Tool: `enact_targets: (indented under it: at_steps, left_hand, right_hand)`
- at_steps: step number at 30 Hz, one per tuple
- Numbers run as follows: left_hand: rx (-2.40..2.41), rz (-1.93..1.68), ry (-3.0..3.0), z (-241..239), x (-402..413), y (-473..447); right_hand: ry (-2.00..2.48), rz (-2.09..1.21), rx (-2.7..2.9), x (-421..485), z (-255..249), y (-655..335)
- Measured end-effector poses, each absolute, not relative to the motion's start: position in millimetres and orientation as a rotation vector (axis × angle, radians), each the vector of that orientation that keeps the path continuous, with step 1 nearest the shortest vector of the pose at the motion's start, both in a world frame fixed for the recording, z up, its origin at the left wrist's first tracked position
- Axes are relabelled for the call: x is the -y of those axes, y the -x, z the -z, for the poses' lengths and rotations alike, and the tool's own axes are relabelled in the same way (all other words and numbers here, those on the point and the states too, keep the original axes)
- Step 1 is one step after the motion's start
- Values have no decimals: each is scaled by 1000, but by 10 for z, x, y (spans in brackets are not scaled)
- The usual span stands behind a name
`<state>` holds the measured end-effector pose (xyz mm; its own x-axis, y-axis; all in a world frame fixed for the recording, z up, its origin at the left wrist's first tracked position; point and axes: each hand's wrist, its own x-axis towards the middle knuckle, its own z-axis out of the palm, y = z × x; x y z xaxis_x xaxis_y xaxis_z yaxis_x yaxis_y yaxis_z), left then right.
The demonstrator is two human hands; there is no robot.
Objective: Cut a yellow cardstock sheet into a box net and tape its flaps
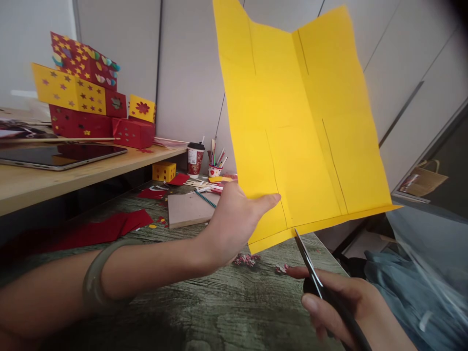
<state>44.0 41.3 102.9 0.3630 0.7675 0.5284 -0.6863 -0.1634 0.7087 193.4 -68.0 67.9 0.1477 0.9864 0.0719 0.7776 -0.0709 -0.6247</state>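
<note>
My left hand (237, 219) pinches a large sheet of yellow paper (285, 112) near its lower left, thumb on the front and the fingers hidden behind. The sheet is held up above the table, creased lengthwise, with several dark lines drawn on it and a folded strip along the bottom edge. My right hand (347, 302) grips black-handled scissors (310, 268), index finger stretched along them. The blade tips point up and touch or nearly touch the bottom strip, just right of a drawn line. I cannot tell how far apart the blades are.
The dark wood-grain table (204, 307) bears a grey board (188, 209), red paper (106, 229) and small scraps. Behind stand a lidded cup (195, 158) and a pencil holder (215, 170). A raised shelf (153, 163) at left carries a tablet (66, 155) and red and yellow boxes (84, 122).
</note>
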Motion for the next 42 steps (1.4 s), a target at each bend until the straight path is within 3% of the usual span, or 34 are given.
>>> enact_targets:
  at_steps: [21,42]
  left_hand:
    - [-88,-1261,-1170,-1026,-359,-411]
    - [-311,-1198,-1296,-1021,-365,-387]
  right_hand:
    - [1685,-751,1778,724,-708,-2037]
    - [1890,-668,1649,720,-676,-2028]
